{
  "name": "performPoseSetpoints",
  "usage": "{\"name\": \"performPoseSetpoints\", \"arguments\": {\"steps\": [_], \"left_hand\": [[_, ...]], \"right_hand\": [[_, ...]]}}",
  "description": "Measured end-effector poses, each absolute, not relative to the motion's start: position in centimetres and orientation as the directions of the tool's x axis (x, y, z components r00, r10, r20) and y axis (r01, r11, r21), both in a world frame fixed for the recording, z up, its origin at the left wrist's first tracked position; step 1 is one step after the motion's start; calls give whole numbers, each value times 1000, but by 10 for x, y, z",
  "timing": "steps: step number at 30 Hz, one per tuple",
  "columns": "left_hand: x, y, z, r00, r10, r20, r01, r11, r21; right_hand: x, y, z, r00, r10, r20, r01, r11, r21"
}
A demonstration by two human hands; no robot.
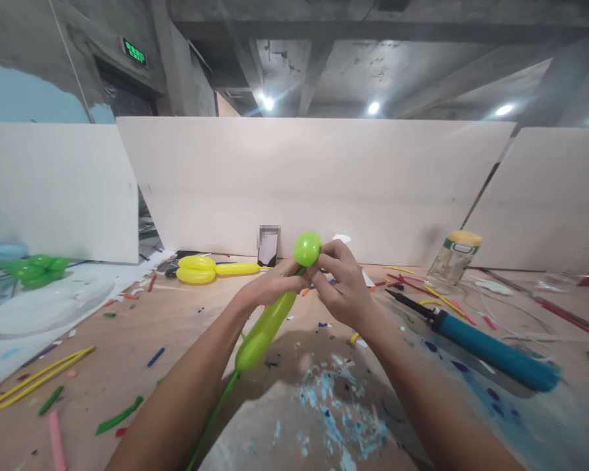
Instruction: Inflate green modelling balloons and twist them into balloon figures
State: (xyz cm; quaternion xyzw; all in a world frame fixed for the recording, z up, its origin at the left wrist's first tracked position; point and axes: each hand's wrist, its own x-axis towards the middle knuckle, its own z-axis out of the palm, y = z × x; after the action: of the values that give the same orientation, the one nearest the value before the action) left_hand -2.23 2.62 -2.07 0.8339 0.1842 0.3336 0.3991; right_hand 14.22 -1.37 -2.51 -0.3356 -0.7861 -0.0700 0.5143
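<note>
A light green balloon [266,332] slants up from the lower left, with a thin uninflated tail hanging from its bottom end. At its top is a round green bubble [307,249], above and between my two hands. My left hand [281,282] is closed around the balloon just below the bubble, thumb across it. My right hand [340,280] is closed at the bubble's lower right, its thumb and fingertips pinching at the neck of the balloon. What exactly lies between those fingertips is hidden.
A yellow balloon shape [196,269] lies behind on the left. At the right are a blue hand pump [495,350] and a jar with a yellow lid [455,258]. Green balloons [40,269] sit far left. Balloon scraps litter the table [186,366]; a white board [314,183] stands behind.
</note>
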Motion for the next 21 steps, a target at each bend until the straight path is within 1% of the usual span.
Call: {"name": "performPoseSetpoints", "arguments": {"steps": [2,3,5,7,8,11,13,15,19,21], "left_hand": [[-26,27,-22,759,527,382,-13,-574,818],[-27,27,-23,753,535,382,-22,-560,828],[-25,28,-26,703,601,380,0,-535,845],[-21,28,-29,651,659,377,19,-510,860],[-19,29,-30,646,662,382,-6,-495,869],[-14,32,-30,625,659,419,-151,-424,893],[-13,34,-30,587,686,430,-202,-391,898],[-14,37,-30,560,706,434,-208,-386,898],[-20,42,-31,560,692,455,-224,-402,888],[-23,43,-31,559,688,463,-205,-426,881]], "right_hand": [[141,-13,-27,-259,439,860,640,745,-187],[141,-13,-27,-272,434,859,657,736,-163],[140,-13,-28,-293,429,854,674,727,-134],[139,-13,-29,-286,427,858,670,729,-139],[138,-13,-29,-274,421,865,664,734,-147],[139,-12,-29,-211,404,890,647,740,-183],[139,-11,-30,-173,396,902,629,749,-208],[139,-11,-30,-158,414,896,588,769,-252],[136,-15,-26,-176,522,835,489,782,-386],[135,-17,-23,-162,525,835,482,781,-397]]}}
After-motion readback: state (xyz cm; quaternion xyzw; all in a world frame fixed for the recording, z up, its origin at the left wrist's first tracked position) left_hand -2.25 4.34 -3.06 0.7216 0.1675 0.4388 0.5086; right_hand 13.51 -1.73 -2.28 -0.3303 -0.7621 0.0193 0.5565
